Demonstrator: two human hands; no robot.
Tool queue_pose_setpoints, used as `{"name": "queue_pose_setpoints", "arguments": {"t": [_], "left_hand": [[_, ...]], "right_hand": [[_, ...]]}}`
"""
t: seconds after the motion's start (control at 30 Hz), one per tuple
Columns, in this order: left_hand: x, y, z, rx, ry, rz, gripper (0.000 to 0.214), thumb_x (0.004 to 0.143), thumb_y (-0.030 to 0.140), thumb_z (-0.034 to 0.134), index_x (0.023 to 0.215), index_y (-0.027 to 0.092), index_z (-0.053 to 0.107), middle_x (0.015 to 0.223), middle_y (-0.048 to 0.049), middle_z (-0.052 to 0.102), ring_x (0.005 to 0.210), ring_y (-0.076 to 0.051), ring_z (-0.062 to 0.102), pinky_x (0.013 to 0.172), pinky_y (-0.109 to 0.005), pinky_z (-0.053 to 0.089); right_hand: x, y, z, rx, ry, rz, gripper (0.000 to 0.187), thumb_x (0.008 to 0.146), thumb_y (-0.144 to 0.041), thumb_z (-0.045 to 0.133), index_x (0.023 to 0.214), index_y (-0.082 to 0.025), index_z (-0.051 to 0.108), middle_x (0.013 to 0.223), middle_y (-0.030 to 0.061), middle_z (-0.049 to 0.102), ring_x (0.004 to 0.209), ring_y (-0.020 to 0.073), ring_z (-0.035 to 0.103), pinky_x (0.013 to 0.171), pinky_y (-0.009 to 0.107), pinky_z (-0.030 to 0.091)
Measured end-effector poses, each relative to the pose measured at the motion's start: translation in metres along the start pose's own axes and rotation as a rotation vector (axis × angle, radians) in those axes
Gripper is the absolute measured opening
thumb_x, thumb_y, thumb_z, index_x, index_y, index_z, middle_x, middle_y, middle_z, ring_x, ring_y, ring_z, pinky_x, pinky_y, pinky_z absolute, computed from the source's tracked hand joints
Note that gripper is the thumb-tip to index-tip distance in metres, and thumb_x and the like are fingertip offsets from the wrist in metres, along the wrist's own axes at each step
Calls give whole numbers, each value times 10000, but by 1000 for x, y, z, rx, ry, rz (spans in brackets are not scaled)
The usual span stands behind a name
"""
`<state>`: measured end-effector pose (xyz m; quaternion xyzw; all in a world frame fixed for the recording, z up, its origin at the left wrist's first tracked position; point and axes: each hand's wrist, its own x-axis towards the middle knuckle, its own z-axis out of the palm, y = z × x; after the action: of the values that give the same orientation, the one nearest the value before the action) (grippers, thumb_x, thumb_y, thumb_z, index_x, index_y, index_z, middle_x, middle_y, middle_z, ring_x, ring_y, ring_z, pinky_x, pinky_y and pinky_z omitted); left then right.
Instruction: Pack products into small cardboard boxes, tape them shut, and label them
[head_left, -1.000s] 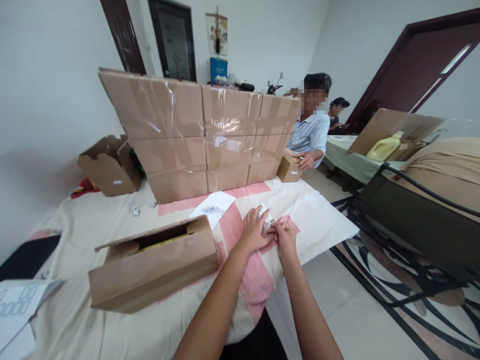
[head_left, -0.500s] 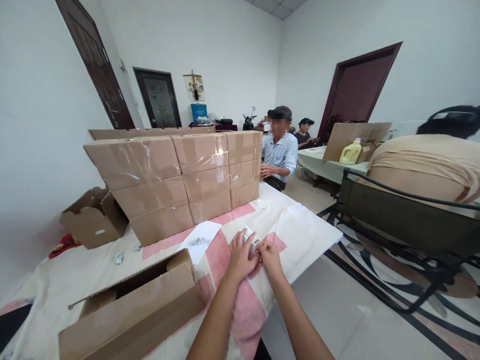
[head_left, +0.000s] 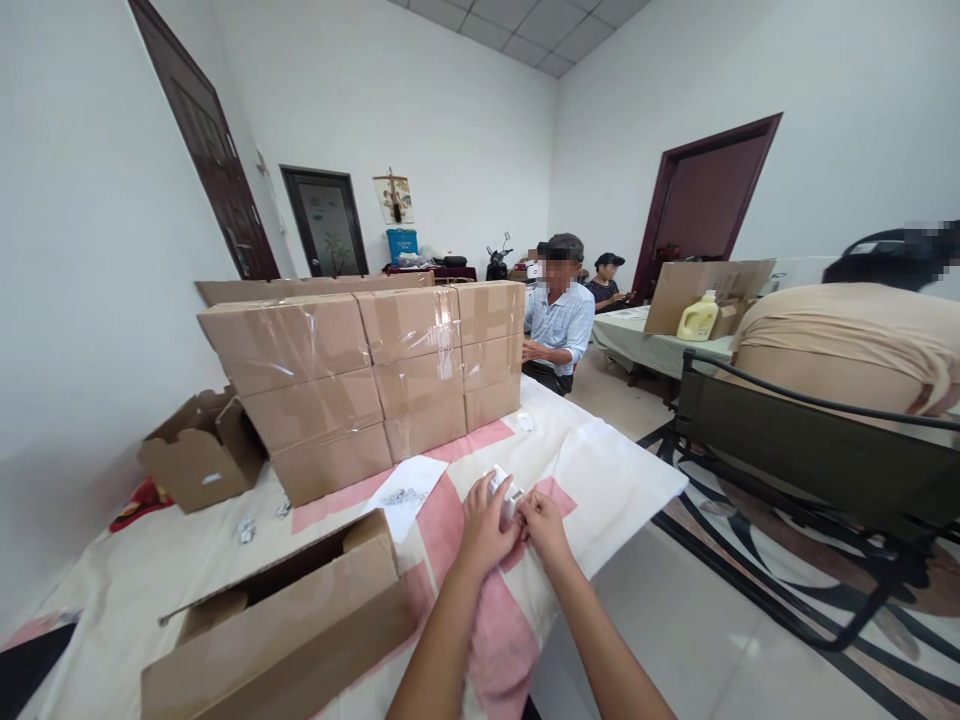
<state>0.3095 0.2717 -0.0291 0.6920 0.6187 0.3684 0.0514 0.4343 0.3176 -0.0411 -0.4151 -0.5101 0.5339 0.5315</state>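
Observation:
My left hand (head_left: 486, 525) is closed around a small white boxy device (head_left: 513, 500) with a grey patch on its face. Its fingers wrap over the far side of the device, just above the pink and white tablecloth (head_left: 592, 470). Against the device's near right edge, my right hand (head_left: 543, 522) is pinched, thumb and fingertips together. Whatever lies between those fingertips is too small or hidden to make out. To the left of my hands, a sheet of paper (head_left: 390, 505) bears a heap of tiny grey pieces (head_left: 406, 497).
An open cardboard box (head_left: 277, 640) stands at the near left, another open carton (head_left: 202, 455) behind it. Stacked taped boxes (head_left: 367, 385) form a wall across the table. A co-worker (head_left: 559, 310) sits beyond; another person (head_left: 847, 340) sits in a chair (head_left: 810, 430) at right.
The whole view has tilted up slightly, so things sit lower in the picture. My hands keep nearly the same hold on the white device.

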Motion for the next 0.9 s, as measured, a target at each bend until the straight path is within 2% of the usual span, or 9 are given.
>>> {"name": "queue_pose_setpoints", "arguments": {"t": [0.2, 0.4, 0.7, 0.9], "left_hand": [[-1, 3, -3, 10, -8, 14, 613, 871, 304, 603, 1470, 354, 478, 1584, -64, 363, 1463, -291, 323, 1211, -509, 293], [-1, 5, -5, 20, -15, 18, 623, 859, 277, 608, 1466, 346, 487, 1578, -72, 374, 1459, -295, 327, 1212, -513, 295], [-1, 5, -5, 17, -15, 9, 618, 869, 293, 602, 1474, 333, 482, 1582, -77, 377, 1459, -301, 328, 1214, -522, 291], [-2, 4, -3, -3, -6, 0, 607, 874, 293, 596, 1469, 330, 488, 1577, -82, 383, 1455, -305, 331, 1208, -525, 298]], "right_hand": [[0, 3, 0, 0, 14, -26, 426, 687, -502, 709, 554, -264, 382, 437, -38, 553, 302, 132, 452, 297, 250, 313], [-1, 5, -2, -12, 21, -71, 429, 693, -494, 723, 546, -265, 392, 452, -37, 533, 376, 142, 466, 370, 270, 360], [-2, 3, -2, -31, 24, -133, 439, 717, -487, 712, 552, -263, 373, 486, -46, 474, 456, 150, 451, 458, 284, 363], [-1, 0, -3, -75, 18, -152, 445, 741, -539, 704, 540, -253, 428, 485, -23, 508, 464, 165, 468, 479, 304, 385]]}}
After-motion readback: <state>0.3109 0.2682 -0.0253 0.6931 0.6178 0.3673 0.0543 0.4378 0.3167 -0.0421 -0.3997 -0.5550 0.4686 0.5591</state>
